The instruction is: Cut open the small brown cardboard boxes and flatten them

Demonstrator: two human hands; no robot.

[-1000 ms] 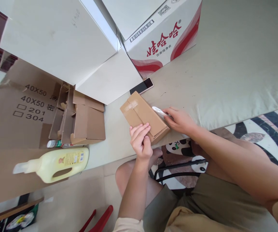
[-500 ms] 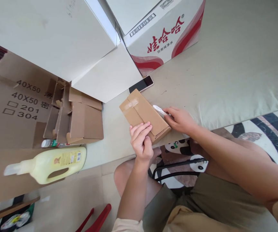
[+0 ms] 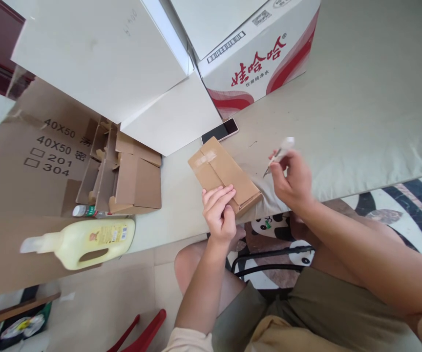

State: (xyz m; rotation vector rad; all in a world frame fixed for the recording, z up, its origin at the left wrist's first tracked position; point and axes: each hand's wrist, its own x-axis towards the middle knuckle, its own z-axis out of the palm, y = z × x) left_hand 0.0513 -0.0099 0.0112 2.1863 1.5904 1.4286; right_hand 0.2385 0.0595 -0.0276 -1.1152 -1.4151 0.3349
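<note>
A small brown cardboard box (image 3: 229, 168) lies on the cloth-covered surface, its lid shut and a strip of clear tape (image 3: 207, 157) across the far end. My left hand (image 3: 220, 215) holds it at the near left side, fingers on the lid and thumb bent in. To the right of the box, my right hand (image 3: 293, 178) is raised and closed around a white utility knife (image 3: 281, 149). The knife's thin dark tip points down and left, apart from the box. Behind the box lies a phone (image 3: 220, 131) with a dark screen.
White cartons (image 3: 174, 112) and a red-and-white water carton (image 3: 262, 68) stand behind. Opened brown boxes (image 3: 139, 183), a small bottle (image 3: 81, 211) and a pale yellow jug (image 3: 94, 244) are at left. The surface's front edge runs just before my knees.
My right hand has drawn away from the box's right edge, up and to the right, turning the knife so its tip points down. My left hand stays on the box.
</note>
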